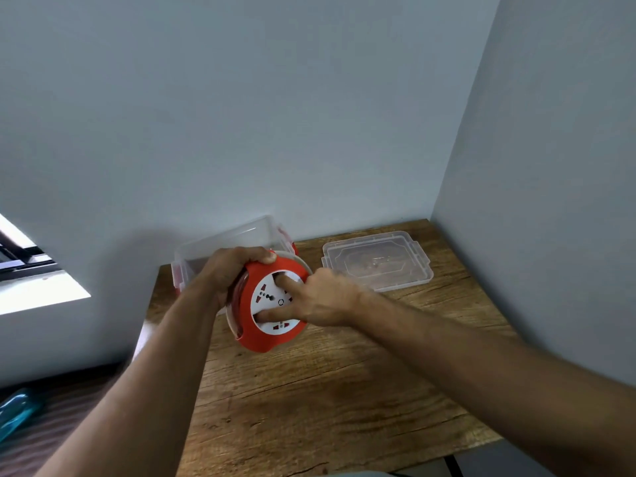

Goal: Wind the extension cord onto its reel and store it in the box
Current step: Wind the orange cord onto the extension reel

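An orange and white extension cord reel hangs tilted above the wooden table, its white socket face towards me. My left hand grips the reel's rim at the top and back. My right hand has its thumb and a finger pressed into the recesses of the white centre disc. Red cord coils show in the reel's groove on its left edge. Behind the reel a clear plastic box with red latches stands open against the wall.
The clear lid of the box lies flat on the table at the back right. Grey walls close the back and the right side. A blue object lies on a darker surface at the lower left.
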